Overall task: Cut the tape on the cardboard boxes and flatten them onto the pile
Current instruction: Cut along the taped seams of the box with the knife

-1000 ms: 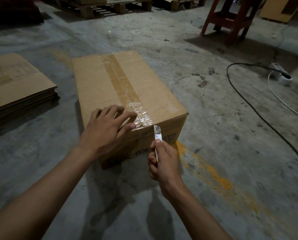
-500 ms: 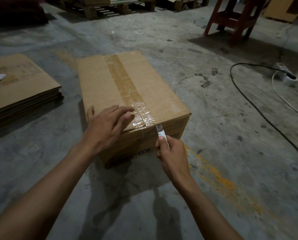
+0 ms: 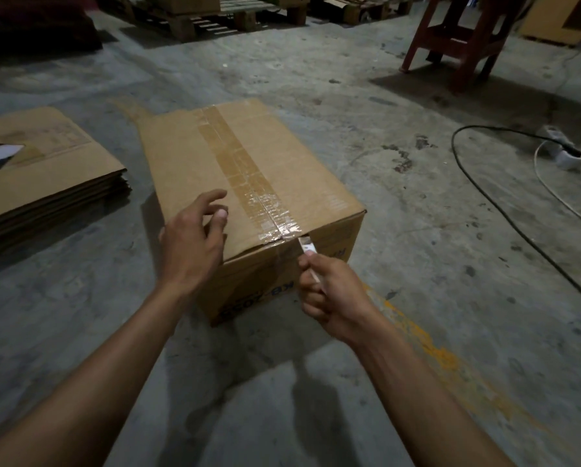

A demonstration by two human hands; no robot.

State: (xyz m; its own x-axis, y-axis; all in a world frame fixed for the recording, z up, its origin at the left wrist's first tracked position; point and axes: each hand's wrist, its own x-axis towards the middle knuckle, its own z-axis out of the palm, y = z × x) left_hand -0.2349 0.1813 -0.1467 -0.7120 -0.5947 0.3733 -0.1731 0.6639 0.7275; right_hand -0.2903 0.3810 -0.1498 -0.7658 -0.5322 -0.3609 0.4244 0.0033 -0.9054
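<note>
The box (image 3: 248, 183) sits on the floor (image 3: 417, 264), the flattened pile (image 3: 43, 173) left of it, cables (image 3: 505, 210) right.

You have 1 closed brown cardboard box (image 3: 248, 197) standing on the concrete floor (image 3: 417, 264), a tape strip (image 3: 245, 170) running lengthwise down its top seam and wrinkled at the near edge. The pile of flattened boxes (image 3: 46, 176) lies left of it.
</note>
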